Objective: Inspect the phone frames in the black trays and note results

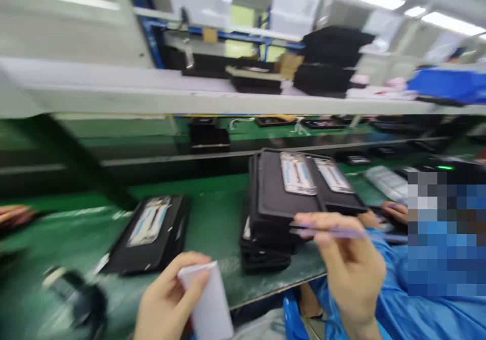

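Head view, blurred by motion: a green workbench (216, 218) runs left to right, with a white shelf (152, 97) above its far side carrying dark trays. Near the bottom edge, the person's left hand (167, 299) has its fingers wrapped around a white, flat, card-like piece (208, 304), tilted upward. To the right, the right hand (349, 264) pinches a thin pale purple strip (334, 232) between thumb and fingertips, just beside the near edge of a stack of black trays (269, 218). The top tray holds two long phone-like parts (298, 173) lying side by side. A single black tray (152, 233) with one similar part sits to the left, well apart from the stack. At the right, a co-worker's blue sleeve (402, 284) crowds in close. The strip looks flimsy, so a loose pinch could let it slip; a careless reach might also nudge the stack, which sits close to the bench's near edge.
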